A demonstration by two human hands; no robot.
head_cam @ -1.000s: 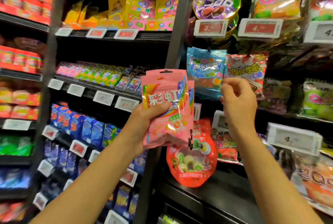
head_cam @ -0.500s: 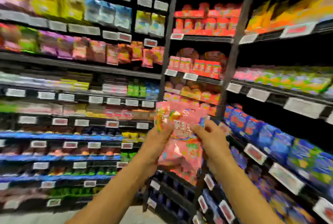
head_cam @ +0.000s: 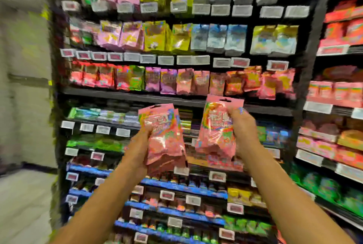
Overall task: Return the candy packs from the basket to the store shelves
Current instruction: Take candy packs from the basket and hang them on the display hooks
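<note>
Nearest the camera, the left hand gripped one pink candy pack and the right hand gripped a second pink pack, the two held side by side and apart. Each pack stood upright, long axis vertical, hang-hole tab uppermost, printed face toward the camera. Beyond and just above them hung the row of pink and red packs over the black shelf edge. The right pack sat higher and looked nearer that row, which probably suited it for hanging first.
</note>
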